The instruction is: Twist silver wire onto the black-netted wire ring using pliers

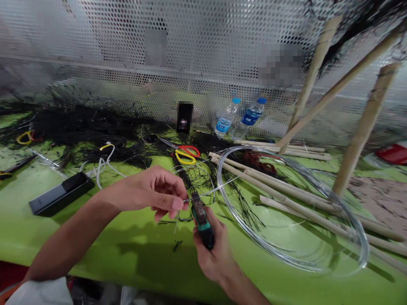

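My left hand [165,195] pinches a thin metal wire [208,192] between thumb and fingers, near the middle of the table. Wrapped round the dark green and black handles of a pair of pliers [201,216] is my right hand [213,250]. The pliers' jaws meet the wire just right of my left fingertips. From there the wire runs up and right toward a large coil of silvery wire [254,237]. Black netting [199,176] lies behind my hands. Scissors [184,153] with one red and one yellow handle rest on it.
Bamboo poles [280,192] lie under the coil, and others stand upright at right [362,131]. Two water bottles [225,120] and a phone [185,116] stand by the perforated metal wall [197,46]. A power bank [62,192] with a white cable [103,165] is at left on the green tabletop [152,258].
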Demonstrator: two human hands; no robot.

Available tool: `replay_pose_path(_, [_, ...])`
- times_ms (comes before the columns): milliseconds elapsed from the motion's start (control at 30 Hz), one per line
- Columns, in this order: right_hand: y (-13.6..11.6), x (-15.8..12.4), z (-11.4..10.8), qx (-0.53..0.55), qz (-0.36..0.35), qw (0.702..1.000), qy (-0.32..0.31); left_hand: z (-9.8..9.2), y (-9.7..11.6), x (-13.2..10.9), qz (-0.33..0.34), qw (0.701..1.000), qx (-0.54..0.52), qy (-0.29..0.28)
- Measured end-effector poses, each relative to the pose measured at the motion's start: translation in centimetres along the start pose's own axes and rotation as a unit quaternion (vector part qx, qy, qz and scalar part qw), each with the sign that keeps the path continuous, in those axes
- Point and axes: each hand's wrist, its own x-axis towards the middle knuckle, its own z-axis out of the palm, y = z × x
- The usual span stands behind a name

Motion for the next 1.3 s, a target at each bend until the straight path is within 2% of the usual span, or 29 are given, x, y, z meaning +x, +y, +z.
replay_pose_path(67, [-0.2, 0.1, -0.1, 0.006, 0.001, 1.000, -0.010, 0.3, 0.1, 0.0, 0.014, 0.999, 0.030, 0.024])
replay_pose_path(133, [-0.3, 0.3, -0.2, 0.013, 0.001, 1.000, -0.021, 0.8, 0.1, -0.3, 0.055, 0.988, 0.129, 0.070])
replay_pose_path(167, [-0.4, 0.3, -0.3, 0.015, 0.000, 1.000, -0.026, 1.0, 0.1, -0.5, 0.091, 0.969, 0.204, 0.103])
replay_pose_path(200, [-0.5, 0.4, -0.4, 0.015, -0.002, 0.999, -0.030, 1.3, 0.0, -0.7, 0.135, 0.937, 0.291, 0.139])
replay_pose_path(233, [-0.5, 0.4, -0.4, 0.014, -0.005, 0.999, -0.031, 1.6, -0.2, -0.9, 0.185, 0.890, 0.379, 0.172])
replay_pose_path(300, [-0.5, 0.3, -0.5, 0.010, -0.013, 0.999, -0.030, 2.1, -0.6, -1.4, 0.277, 0.769, 0.531, 0.223])
replay_pose_path(367, [-0.6, 0.1, -0.4, 0.004, -0.020, 0.999, -0.024, 2.4, -0.8, -1.8, 0.333, 0.655, 0.632, 0.246])
replay_pose_path(500, [-0.8, 0.0, -0.3, -0.008, -0.025, 1.000, -0.009, 2.9, -0.7, -2.4, 0.390, 0.495, 0.742, 0.230])
replay_pose_path(567, [-0.7, 0.1, -0.3, -0.007, -0.027, 0.999, -0.016, 3.3, -0.5, -2.4, 0.420, 0.402, 0.787, 0.208])
replay_pose_path(600, [-0.7, 0.1, -0.3, -0.005, -0.026, 0.999, -0.021, 3.5, -0.5, -2.4, 0.426, 0.365, 0.804, 0.199])
replay_pose_path(633, [-0.6, 0.1, -0.3, -0.001, -0.023, 0.999, -0.023, 3.7, -0.6, -2.3, 0.422, 0.351, 0.812, 0.199])
replay_pose_path(667, [-0.5, 0.1, -0.2, 0.004, -0.017, 1.000, -0.023, 3.9, -0.7, -2.2, 0.410, 0.363, 0.809, 0.213])
replay_pose_path(700, [-0.4, 0.1, -0.2, 0.009, -0.009, 1.000, -0.019, 4.0, -0.9, -2.0, 0.385, 0.409, 0.792, 0.238])
replay_pose_path(767, [-0.2, 0.0, -0.1, 0.018, 0.008, 1.000, -0.008, 4.2, -0.9, -1.8, 0.307, 0.554, 0.706, 0.316])
replay_pose_path(800, [-0.2, -0.1, -0.1, 0.021, 0.016, 1.000, -0.004, 4.2, -0.8, -1.7, 0.257, 0.636, 0.647, 0.332])
replay_pose_path(867, [-0.3, 0.0, -0.1, 0.027, 0.029, 0.999, -0.006, 3.9, -0.4, -1.8, 0.175, 0.784, 0.525, 0.280])
replay_pose_path(900, [-0.5, 0.0, -0.1, 0.032, 0.034, 0.999, -0.010, 3.7, -0.2, -1.9, 0.141, 0.840, 0.463, 0.245])
replay_pose_path(967, [-0.7, 0.1, -0.2, 0.049, 0.042, 0.998, -0.017, 3.2, 0.2, -1.9, 0.087, 0.916, 0.343, 0.189])
replay_pose_path(1033, [-0.8, 0.2, -0.2, 0.067, 0.050, 0.996, -0.019, 2.8, 0.2, -1.7, 0.057, 0.959, 0.228, 0.158])
replay_pose_path(1100, [-0.8, 0.3, -0.3, 0.082, 0.062, 0.995, -0.015, 2.8, -0.1, -1.2, 0.059, 0.979, 0.122, 0.149])
replay_pose_path(1200, [-0.7, 0.3, -0.3, 0.096, 0.076, 0.992, -0.016, 3.3, -0.7, -0.5, 0.088, 0.982, 0.024, 0.163])
replay_pose_path(1300, [-0.6, 0.2, -0.2, 0.104, 0.074, 0.992, -0.022, 3.8, -1.1, -0.2, 0.119, 0.974, 0.011, 0.194])
